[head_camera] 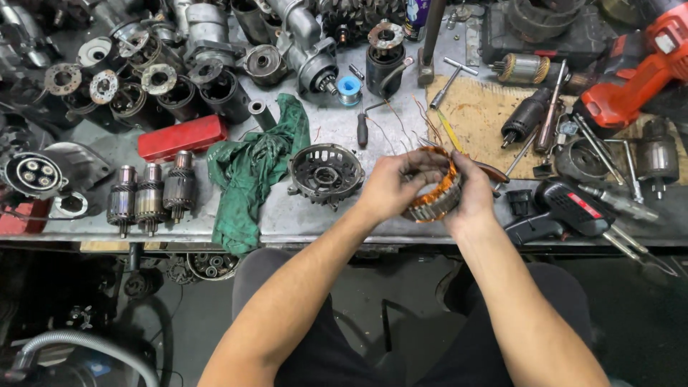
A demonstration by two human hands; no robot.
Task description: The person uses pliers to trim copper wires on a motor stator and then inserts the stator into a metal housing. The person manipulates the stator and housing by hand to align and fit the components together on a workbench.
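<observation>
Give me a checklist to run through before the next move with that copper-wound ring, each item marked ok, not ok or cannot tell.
1. Both hands on the stator ring: ok; left hand and right hand grip opposite sides.
2. Ring held over the workbench edge, not past it: ok.
3. Loose copper leads free of nearby tools: cannot tell; they trail back toward the screwdriver.
4. Black end housing within reach: ok, just beside the left hand.
5. Green rag clear of the ring: ok.
6. Windings undamaged: cannot tell.
</observation>
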